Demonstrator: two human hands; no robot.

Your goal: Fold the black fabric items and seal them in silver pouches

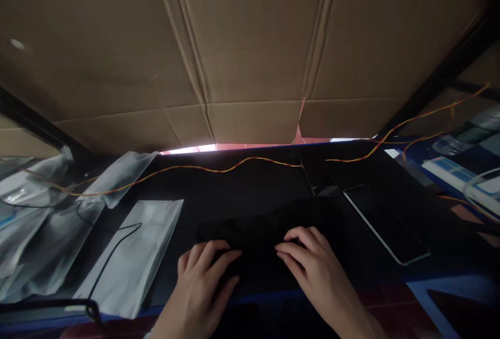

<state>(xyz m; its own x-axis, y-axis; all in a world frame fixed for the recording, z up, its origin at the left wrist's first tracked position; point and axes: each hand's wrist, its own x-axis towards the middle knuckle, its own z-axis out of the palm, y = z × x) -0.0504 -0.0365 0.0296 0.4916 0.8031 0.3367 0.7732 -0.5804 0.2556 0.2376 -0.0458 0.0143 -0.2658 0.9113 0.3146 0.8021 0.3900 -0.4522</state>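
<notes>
My left hand (201, 281) hovers over or rests on the front of the black tabletop (238, 188), its fingers slightly curled and the thumb apart from the index finger. Nothing shows between them. To its right, my right hand (312, 261) has the tips of thumb and index finger close together; whether something dark is pinched there cannot be made out. A dark patch in front of both hands could be shadow or black material. Nearest my right hand lies a phone-like dark panel with a pale edge (386, 224). Beside my left hand is a white pouch (136, 245).
Clear plastic bags (50, 245) and another translucent pouch (117, 177) lie at left. A twisted red-yellow wire (203, 168) crosses the table, passing a second dark panel (318, 175). Cardboard (250, 58) walls the back. A plastic bottle (464, 133) and blue-white boxes (461, 177) are at right.
</notes>
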